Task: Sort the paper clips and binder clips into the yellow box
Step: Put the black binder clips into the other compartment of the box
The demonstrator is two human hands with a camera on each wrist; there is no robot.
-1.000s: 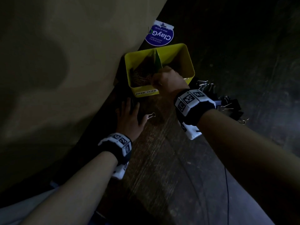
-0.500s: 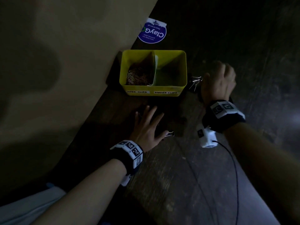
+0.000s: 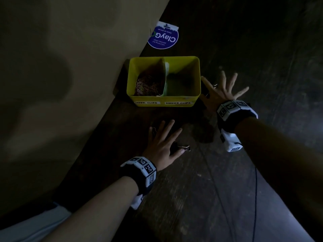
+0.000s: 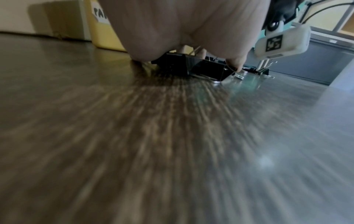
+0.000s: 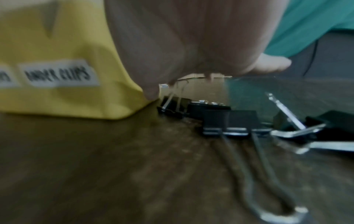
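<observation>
— Two compartments split the yellow box [image 3: 164, 100], right?

— Yes. A divider runs down its middle. The left half, labelled paper clips, holds a heap of paper clips [image 3: 146, 87]. The right half, labelled binder clips, looks dark inside; I cannot tell what lies there. The box stands on the dark wooden table [image 3: 201, 180], at its far left edge, hard against a tan wall [image 3: 61, 84].

— And the binder clips?

— Black ones with silver wire handles. Some lie under the left hand [image 3: 163, 143], near the middle of the table, in front of the box; one wire handle pokes out beside the thumb. The left wrist view shows black binder clips under the palm [image 4: 193, 66]. More binder clips by the box [image 5: 229, 121] sit just beside its right wall, under the right hand [image 3: 221, 91].

— How are the hands set?

— Both flat, fingers straight and spread wide, palms down over the clips. Neither pinches anything.

— Anything else about?

— A round blue sticker [image 3: 163, 38] lies on the table beyond the box, near the wall. A thin black cable [image 3: 255, 198] trails along the near right part of the table. Each wrist wears a black band with white marker tiles.
</observation>
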